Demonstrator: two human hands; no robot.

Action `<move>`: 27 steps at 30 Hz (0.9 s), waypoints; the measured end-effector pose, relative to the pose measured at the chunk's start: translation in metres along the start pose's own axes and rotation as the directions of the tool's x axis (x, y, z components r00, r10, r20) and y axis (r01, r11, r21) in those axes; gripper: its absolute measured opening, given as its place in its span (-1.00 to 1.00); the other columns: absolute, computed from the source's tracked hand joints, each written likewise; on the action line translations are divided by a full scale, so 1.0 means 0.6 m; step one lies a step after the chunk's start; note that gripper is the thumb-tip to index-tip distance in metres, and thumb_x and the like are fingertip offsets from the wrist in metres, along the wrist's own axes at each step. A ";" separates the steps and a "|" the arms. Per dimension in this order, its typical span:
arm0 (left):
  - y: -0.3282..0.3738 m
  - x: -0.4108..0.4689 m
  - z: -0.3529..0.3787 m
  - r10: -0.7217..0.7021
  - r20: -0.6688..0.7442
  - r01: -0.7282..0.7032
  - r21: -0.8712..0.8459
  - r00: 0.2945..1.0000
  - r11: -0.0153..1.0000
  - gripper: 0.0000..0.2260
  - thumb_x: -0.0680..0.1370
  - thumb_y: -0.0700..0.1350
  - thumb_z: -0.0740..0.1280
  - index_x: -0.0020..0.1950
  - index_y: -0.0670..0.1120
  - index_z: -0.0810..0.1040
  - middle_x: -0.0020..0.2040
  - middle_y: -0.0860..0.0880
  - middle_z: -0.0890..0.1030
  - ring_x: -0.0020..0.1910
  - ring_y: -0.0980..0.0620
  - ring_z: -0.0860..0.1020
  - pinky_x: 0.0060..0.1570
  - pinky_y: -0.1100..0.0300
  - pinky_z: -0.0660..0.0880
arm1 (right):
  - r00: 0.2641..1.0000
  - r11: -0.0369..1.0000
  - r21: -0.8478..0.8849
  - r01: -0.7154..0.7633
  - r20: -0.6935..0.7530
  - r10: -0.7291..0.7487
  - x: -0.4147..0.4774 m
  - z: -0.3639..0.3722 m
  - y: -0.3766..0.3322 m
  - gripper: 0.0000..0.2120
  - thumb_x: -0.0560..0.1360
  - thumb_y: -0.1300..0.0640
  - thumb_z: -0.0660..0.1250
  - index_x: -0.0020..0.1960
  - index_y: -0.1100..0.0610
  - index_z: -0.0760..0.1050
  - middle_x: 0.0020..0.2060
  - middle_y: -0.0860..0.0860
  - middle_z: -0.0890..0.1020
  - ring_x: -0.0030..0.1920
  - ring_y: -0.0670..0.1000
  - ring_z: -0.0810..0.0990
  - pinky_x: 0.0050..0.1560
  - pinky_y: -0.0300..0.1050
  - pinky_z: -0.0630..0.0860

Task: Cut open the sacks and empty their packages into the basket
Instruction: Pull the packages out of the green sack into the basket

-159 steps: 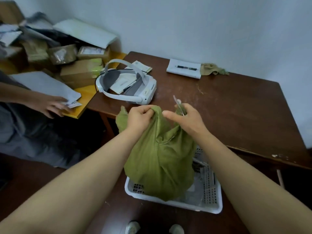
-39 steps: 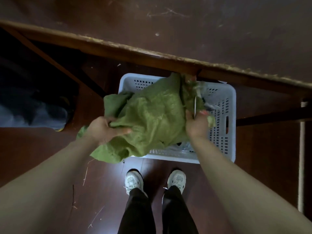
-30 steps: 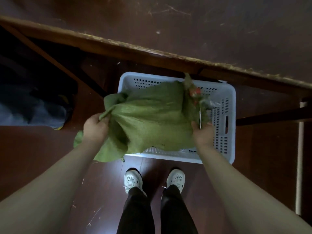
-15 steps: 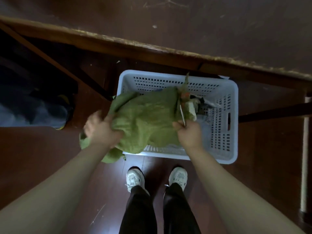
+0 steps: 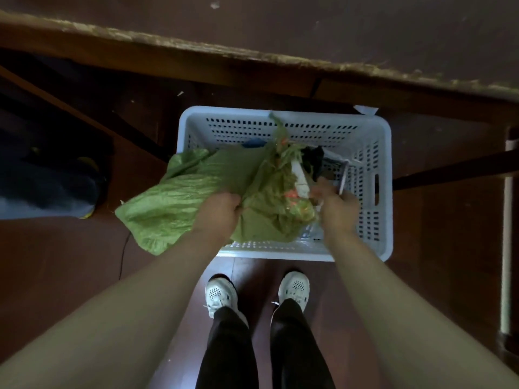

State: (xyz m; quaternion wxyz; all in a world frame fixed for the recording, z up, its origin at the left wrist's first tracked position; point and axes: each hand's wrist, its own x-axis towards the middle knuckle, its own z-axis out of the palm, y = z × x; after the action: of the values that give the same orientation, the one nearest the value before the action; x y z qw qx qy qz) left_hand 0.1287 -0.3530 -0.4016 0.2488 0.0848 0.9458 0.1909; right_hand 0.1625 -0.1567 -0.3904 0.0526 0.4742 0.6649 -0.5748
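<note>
A crumpled green woven sack (image 5: pixel 196 192) lies across the left half of the white perforated basket (image 5: pixel 373 153) on the floor and hangs over its left rim. My left hand (image 5: pixel 220 213) grips a fold in the sack's middle. My right hand (image 5: pixel 338 209) is at the frayed mouth of the sack (image 5: pixel 280 164), fingers curled round a thin metal blade (image 5: pixel 344 178) that points up. A white package (image 5: pixel 299 178) and a dark package (image 5: pixel 313 161) show at the mouth inside the basket. Something blue (image 5: pixel 252 142) lies behind the sack.
The worn front edge of the brown table (image 5: pixel 252 54) runs above the basket, with dark braces (image 5: pixel 449 169) under it. My white shoes (image 5: pixel 222 293) stand just in front of the basket. A dark bag (image 5: pixel 50 186) sits at the left, a pale pipe (image 5: pixel 509 220) at the right.
The sack has gone flatter and slid left over the rim. My left hand moved right to the sack's middle. My right hand shifted right, and packages now show at the mouth.
</note>
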 end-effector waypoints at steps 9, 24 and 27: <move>-0.042 -0.020 0.022 0.038 -0.057 -0.045 -0.139 0.998 0.989 -0.64 0.45 -0.06 0.37 -0.33 -0.35 0.48 -0.45 -0.07 0.38 -0.38 -0.13 0.46 -0.32 0.20 0.20 | 0.929 0.853 -0.511 0.108 0.358 0.097 0.146 0.026 0.028 -0.62 0.39 0.19 0.50 0.18 0.21 0.53 0.00 0.04 0.55 0.07 0.06 0.53 0.14 -0.03 0.50; -0.034 0.022 0.057 -0.259 -0.011 0.251 -0.201 0.966 0.947 -0.69 0.56 -0.06 0.31 -0.05 -0.36 0.54 0.18 -0.27 0.47 0.08 -0.21 0.48 -0.10 0.18 0.28 | 0.836 0.957 -0.263 -0.120 0.494 0.240 0.110 0.034 0.102 -0.41 0.44 0.52 0.25 0.36 0.07 0.32 -0.33 -0.09 0.55 -0.68 -0.28 0.36 -0.66 -0.44 0.24; -0.029 0.041 0.065 -0.360 0.042 0.358 -0.262 0.932 0.896 -0.66 0.58 -0.04 0.27 0.09 -0.33 0.56 0.32 -0.25 0.38 0.28 -0.19 0.37 0.26 0.18 0.28 | 0.768 0.886 -0.214 -0.411 0.442 0.463 0.084 0.037 0.140 -0.81 0.42 0.25 0.42 -0.10 0.05 0.44 -0.48 -0.04 0.50 -0.72 -0.20 0.31 -0.71 -0.37 0.15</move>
State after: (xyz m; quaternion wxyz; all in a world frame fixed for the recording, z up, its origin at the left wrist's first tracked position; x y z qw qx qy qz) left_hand 0.1259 -0.3503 -0.4511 0.2854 -0.1256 0.9119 0.2670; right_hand 0.1824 -0.1551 -0.4888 0.3730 0.4544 0.5307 -0.6105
